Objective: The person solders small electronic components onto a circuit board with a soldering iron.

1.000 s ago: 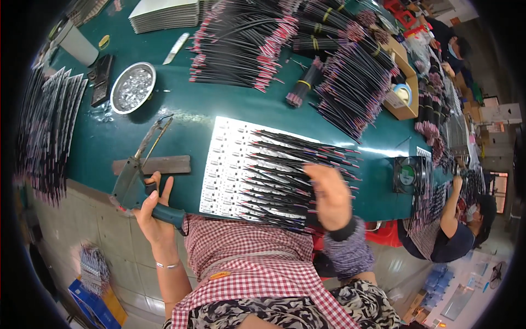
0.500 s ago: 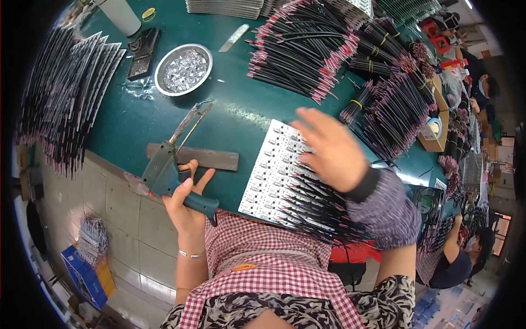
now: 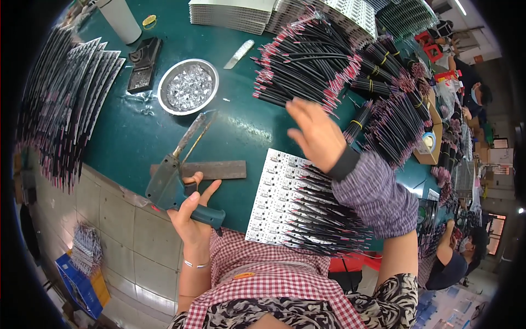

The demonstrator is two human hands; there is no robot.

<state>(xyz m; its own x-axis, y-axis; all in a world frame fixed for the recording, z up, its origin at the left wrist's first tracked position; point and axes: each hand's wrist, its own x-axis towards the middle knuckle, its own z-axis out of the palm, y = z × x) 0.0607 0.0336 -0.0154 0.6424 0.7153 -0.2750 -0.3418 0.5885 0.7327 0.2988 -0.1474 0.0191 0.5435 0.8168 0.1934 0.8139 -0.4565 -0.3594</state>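
Observation:
My left hand [image 3: 189, 218] is wrapped round the handle of a dark green soldering gun [image 3: 165, 180]. Its metal tip and thin feed tube point up and away over the table. A white circuit board panel [image 3: 268, 192] lies in front of me. Short black wires [image 3: 323, 222] with pinkish ends stand out from its right part. Above the panel's far right corner is my right hand [image 3: 319, 138], thumb and fingers apart, with nothing visible in it. Its fingertips are at the near edge of a loose pile of black wires [image 3: 307, 57] with red ends.
A metal bowl [image 3: 215, 93] of silvery bits stands at the far left, beside a black tip stand [image 3: 143, 66]. A grey bar [image 3: 227, 169] lies behind the gun. Wired panels [image 3: 66, 104] overhang the left edge. Tied wire bundles [image 3: 386, 126] and stacked panels [image 3: 230, 13] line the back and right.
My right hand has moved slightly left and away from the panel, toward the wire pile. The scene sits a little lower in view. The left hand keeps its grip on the soldering gun.

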